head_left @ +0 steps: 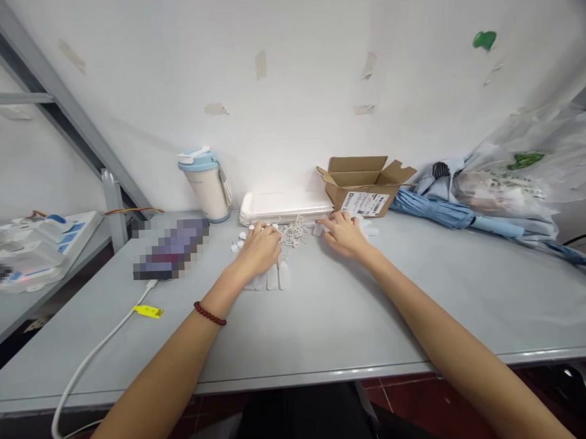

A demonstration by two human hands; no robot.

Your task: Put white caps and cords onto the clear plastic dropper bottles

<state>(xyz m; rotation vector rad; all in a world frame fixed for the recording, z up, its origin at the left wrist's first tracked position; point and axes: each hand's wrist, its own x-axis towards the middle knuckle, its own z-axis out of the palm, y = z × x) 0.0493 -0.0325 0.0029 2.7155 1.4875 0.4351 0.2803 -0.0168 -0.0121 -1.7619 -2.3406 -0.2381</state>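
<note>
My left hand [259,247] lies palm down on the grey table [335,320], fingers curled over small white plastic pieces [271,279] lined up in a row beside it. My right hand [344,234] rests palm down a little to the right, fingertips on other small white pieces [370,229]. Between both hands sits a tangle of white cords [294,232]. Whether either hand pinches a piece is hidden by the fingers. A dark red bead bracelet [210,313] circles my left wrist.
A stack of white trays [285,205] stands behind the cords, an open cardboard box [363,182] to its right, a blue-lidded cup [205,184] to its left. A blue umbrella [446,213] and plastic bags [526,166] fill the right. A blurred device [171,248] with white cable [100,348] lies left.
</note>
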